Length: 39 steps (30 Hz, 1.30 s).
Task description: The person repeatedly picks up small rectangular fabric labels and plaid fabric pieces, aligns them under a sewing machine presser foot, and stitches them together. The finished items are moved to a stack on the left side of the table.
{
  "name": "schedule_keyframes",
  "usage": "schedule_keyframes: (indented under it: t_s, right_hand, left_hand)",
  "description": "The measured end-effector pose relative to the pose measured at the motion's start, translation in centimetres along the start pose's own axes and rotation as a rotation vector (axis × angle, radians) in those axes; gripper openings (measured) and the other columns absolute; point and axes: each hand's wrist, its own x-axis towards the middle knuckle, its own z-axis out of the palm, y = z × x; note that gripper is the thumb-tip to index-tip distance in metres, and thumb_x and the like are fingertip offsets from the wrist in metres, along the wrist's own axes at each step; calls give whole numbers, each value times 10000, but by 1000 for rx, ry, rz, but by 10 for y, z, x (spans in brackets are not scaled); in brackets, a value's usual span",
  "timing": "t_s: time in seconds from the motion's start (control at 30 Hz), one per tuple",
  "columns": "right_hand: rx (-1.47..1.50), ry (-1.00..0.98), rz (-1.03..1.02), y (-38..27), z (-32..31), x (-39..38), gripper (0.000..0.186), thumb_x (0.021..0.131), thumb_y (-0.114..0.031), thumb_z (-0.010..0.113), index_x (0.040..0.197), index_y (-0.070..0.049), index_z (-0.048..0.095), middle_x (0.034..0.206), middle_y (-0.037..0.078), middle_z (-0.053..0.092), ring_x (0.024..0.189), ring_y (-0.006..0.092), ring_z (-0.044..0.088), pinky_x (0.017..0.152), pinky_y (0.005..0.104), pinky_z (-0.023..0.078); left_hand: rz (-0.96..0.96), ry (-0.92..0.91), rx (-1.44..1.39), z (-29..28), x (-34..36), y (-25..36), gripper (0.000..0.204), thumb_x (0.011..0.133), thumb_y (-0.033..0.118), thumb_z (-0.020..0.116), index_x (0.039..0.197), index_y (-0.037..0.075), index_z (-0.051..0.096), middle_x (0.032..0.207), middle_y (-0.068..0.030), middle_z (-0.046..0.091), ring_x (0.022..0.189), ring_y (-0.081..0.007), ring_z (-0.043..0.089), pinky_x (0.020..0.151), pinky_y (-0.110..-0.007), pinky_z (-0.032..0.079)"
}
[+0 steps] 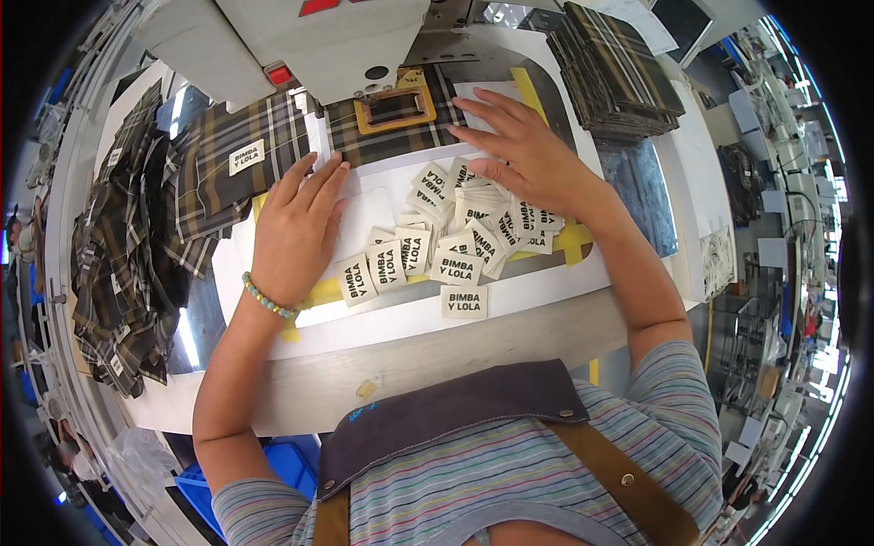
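Observation:
A dark plaid fabric panel (346, 146) lies flat under the sewing machine head (332, 45), with a brass-coloured rectangular clamp frame (428, 107) over it. My left hand (296, 232) rests with fingers stretched out, its tips at the panel's near left edge. At the right edge, my right hand (537, 159) has its fingers spread, fingertips by the cloth. Neither hand visibly holds anything. Between them is a loose pile of white fabric labels (457, 266) with dark print, partly under my right hand. Another plaid panel (205, 182) bears a white label (247, 156), left of the machine.
Crumpled plaid pieces (123, 246) hang in a heap at the left. A tall stack of folded plaid panels (628, 68) stands at the back right. Yellow tape (530, 91) marks the white work surface. A blue crate (291, 469) sits below the table's front edge.

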Motion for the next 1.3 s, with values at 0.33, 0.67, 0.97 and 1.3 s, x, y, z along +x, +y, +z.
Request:
schedule_keyframes:
  t_s: [0.33,0.67,0.97,1.3]
  right_hand:
    - [2,56,-28,9,1,-5,510,1117,-397,535,1527,-107,623,1707,113,427,1626,361,263,1319,506,244]
    - [165,54,-19,18,-6,-5,499,1114,-410,520,1489,-115,667,1712,102,427,1624,369,266,1322,511,234]
    - [144,-10,-24,18,-4,-7,430,1082,-413,615,1433,-190,725,1704,62,442,1621,327,275,1317,491,272]
    - [136,28,-69,23,-2,-7,432,1085,-405,605,1417,-163,735,1681,84,473,1605,342,304,1314,500,263]
  left_hand:
    - [7,-20,14,-3,1,2,426,939,109,750,1349,16,679,1449,-91,684,1382,-365,593,1054,-479,525]
    - [17,-2,-48,-7,-4,-8,448,937,115,763,1364,17,668,1394,-112,708,1365,-363,608,1049,-472,529]
    - [25,-32,-31,-6,-3,-4,448,933,118,769,1359,20,668,1351,-106,726,1338,-357,622,1033,-451,537]
    - [35,-16,-94,-5,-2,-4,428,911,77,769,1321,5,670,1320,-131,722,1297,-376,631,1059,-464,533]
